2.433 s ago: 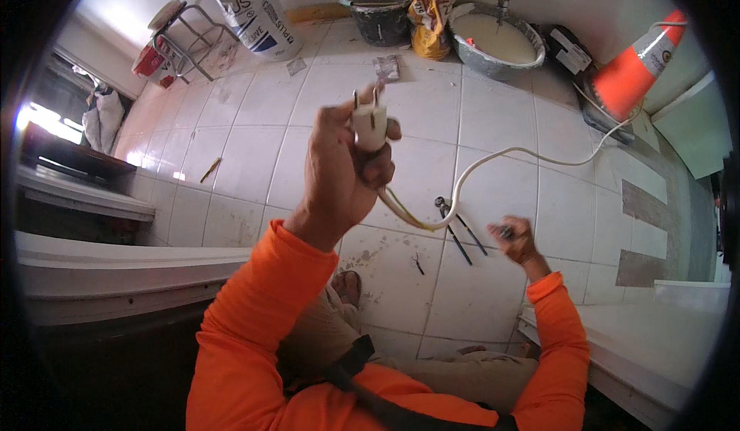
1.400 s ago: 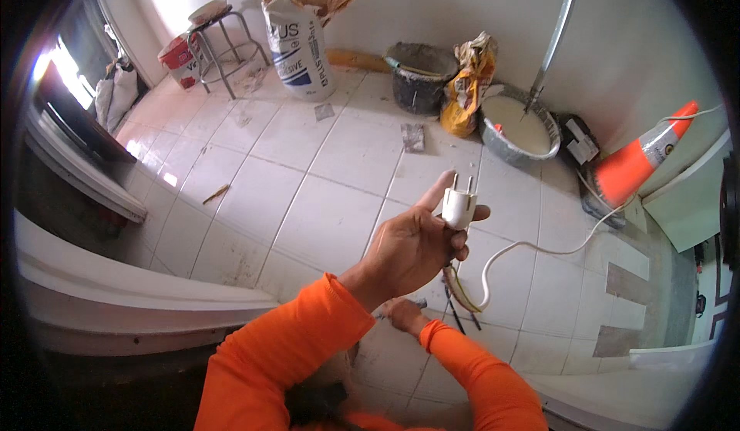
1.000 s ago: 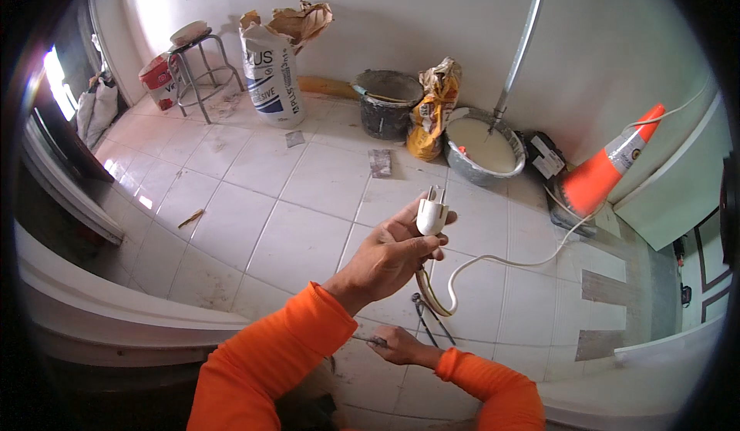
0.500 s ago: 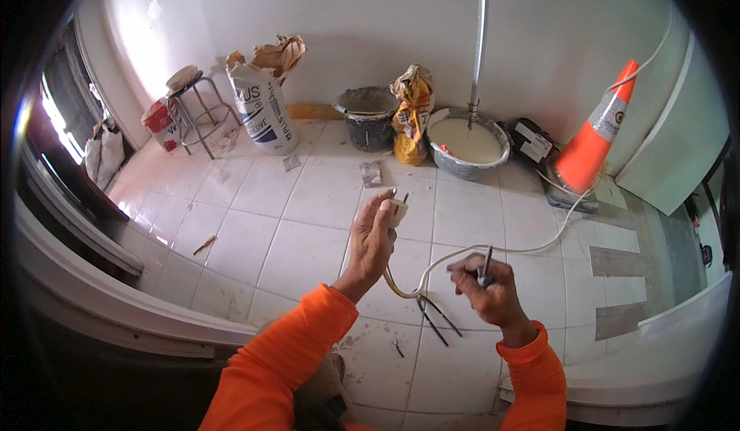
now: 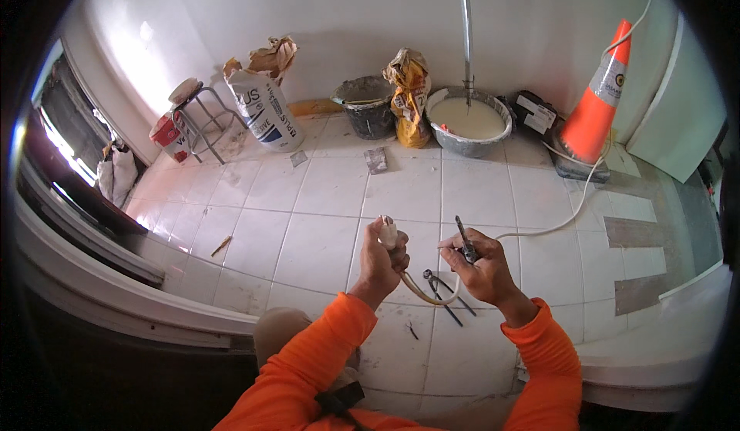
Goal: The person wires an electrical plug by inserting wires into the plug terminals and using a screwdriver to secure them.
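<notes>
My left hand [image 5: 379,263] is closed around a white electrical plug [image 5: 388,235], its body upright above the fingers. Out of the bottom of that fist comes a pale cord [image 5: 428,298], which loops down and passes behind my right hand [image 5: 487,271]. The right fingers are closed on a slim dark tool that looks like a screwdriver [image 5: 466,246], tip pointing up. A gap separates the tool from the plug. Below and between the hands, a pair of pincers [image 5: 449,295] with dark handles lies on the tiles, partly behind the cord.
An orange traffic cone [image 5: 597,111] stands back right with the cord running past it. Along the wall are a tub of milky liquid [image 5: 472,123], a yellow bag [image 5: 410,100], a black bucket [image 5: 366,111], a white sack [image 5: 266,111] and a metal stool [image 5: 202,119].
The plug has turned in my left hand: its pins stood out plainly before and are not distinct now. The cord hangs in a tighter loop between my hands. The view has shifted a little.
</notes>
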A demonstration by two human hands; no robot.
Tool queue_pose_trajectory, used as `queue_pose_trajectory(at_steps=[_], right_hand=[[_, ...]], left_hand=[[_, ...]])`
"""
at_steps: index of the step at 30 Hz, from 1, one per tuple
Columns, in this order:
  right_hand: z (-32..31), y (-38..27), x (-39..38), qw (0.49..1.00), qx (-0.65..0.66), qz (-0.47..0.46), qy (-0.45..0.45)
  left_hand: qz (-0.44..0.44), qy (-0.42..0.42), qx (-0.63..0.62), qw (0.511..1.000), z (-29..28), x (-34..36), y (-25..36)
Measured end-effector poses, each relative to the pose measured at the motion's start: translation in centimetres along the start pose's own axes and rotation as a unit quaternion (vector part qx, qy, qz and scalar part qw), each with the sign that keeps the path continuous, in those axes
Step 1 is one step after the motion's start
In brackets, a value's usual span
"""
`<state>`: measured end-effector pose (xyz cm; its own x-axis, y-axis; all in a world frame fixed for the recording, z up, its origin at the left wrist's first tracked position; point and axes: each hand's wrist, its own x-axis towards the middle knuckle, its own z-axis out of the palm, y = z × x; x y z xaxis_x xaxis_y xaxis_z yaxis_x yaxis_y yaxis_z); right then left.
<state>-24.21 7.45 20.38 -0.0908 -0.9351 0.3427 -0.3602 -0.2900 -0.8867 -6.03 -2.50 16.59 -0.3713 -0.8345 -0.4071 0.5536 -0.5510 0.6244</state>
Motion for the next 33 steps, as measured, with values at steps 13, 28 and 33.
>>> queue_pose_trajectory(at_steps=[13,28,33], right_hand=[[0.6,-1.5,0.8,1.0,-0.01,-0.018,-0.005],[-2.7,-2.7,-0.1,0.997,0.041,0.023,0.063],[-5.9,-4.2,-1.0,0.986,0.029,-0.034,0.163]], left_hand=[[-0.131,-0.113,-0.091,0.981,0.0,0.0,-0.9],[-0.109,-0.369,-0.12,0.915,3.6,-1.4,-2.0],[-0.08,-0.433,0.006,0.898,5.3,-1.8,-3.6]])
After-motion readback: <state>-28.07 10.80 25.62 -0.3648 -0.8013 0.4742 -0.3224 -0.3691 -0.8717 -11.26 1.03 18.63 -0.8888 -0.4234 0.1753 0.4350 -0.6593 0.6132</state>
